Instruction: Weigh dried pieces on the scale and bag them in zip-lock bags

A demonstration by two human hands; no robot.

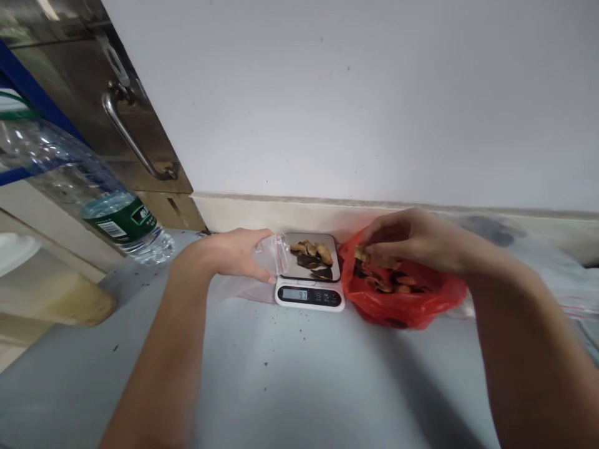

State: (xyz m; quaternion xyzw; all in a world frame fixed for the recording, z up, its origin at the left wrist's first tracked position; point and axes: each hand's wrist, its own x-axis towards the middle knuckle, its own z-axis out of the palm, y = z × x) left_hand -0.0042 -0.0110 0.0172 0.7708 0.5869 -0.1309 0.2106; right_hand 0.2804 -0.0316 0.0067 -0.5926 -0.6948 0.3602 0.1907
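Observation:
A small digital scale (309, 300) with a lit display lies against the wall. On its metal plate rest several dried pieces (312, 254), tan and dark brown, like dried herb slices or mushrooms. At its left edge, my left hand (238, 254) is closed on a clear zip bag (271, 254), keeping its mouth beside the plate. To the right stands an open red plastic bag (397, 308) holding more of the dried pieces. My right hand (407, 237) is over that bag's opening, fingers pinched on a tan dried piece (361, 254).
A partly filled water bottle (116, 218) and a cloudy container (70, 299) are at the left. Behind them is a metal door with a handle (135, 140). Clear plastic bags (552, 274) lie at the right. Dark crumbs dot the grey tabletop (290, 386).

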